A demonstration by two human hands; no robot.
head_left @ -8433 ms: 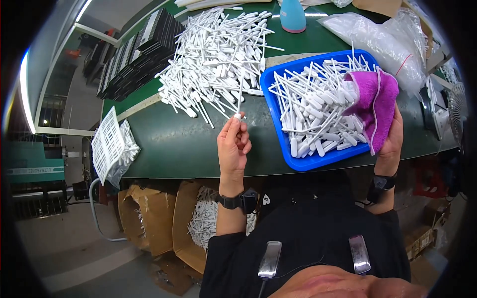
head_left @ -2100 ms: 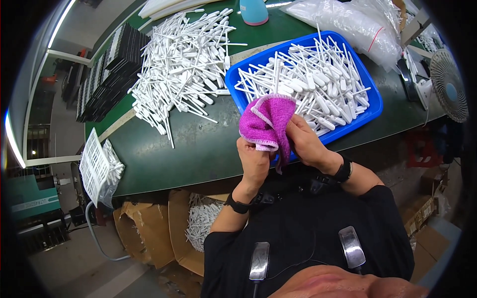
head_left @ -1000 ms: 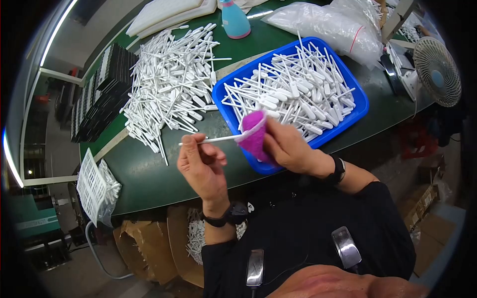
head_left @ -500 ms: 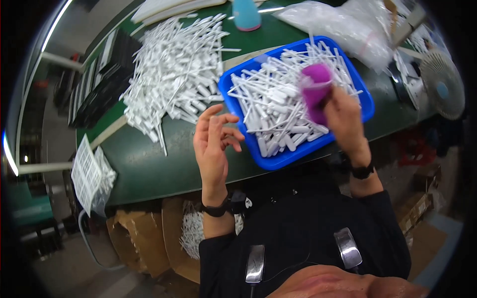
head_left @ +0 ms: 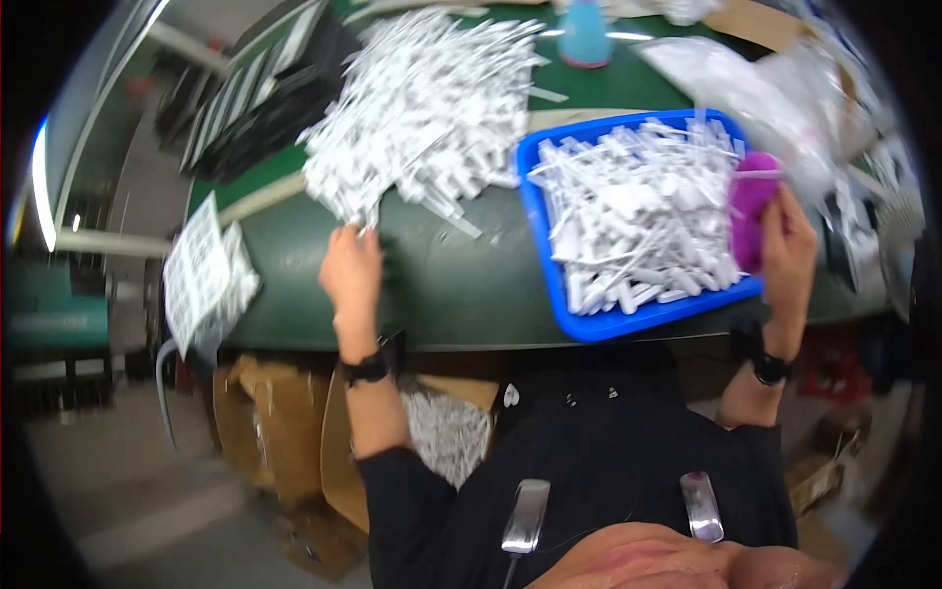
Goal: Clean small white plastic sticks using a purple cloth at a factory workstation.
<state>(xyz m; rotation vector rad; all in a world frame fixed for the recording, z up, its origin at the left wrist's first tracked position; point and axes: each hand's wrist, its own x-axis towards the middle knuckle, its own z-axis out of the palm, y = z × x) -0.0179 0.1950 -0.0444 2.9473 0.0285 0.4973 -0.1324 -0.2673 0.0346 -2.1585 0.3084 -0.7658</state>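
The purple cloth (head_left: pixel 752 208) is gripped in the closed right hand (head_left: pixel 788 240) at the right edge of the blue tray (head_left: pixel 628 316), while the near edge of the white stick pile (head_left: pixel 422 108) on the bench (head_left: pixel 442 285) is touched by the left hand (head_left: pixel 351 270), whose grasp cannot be determined.

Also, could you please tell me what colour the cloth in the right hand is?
The cloth is bright purple-pink; the head view shows it.
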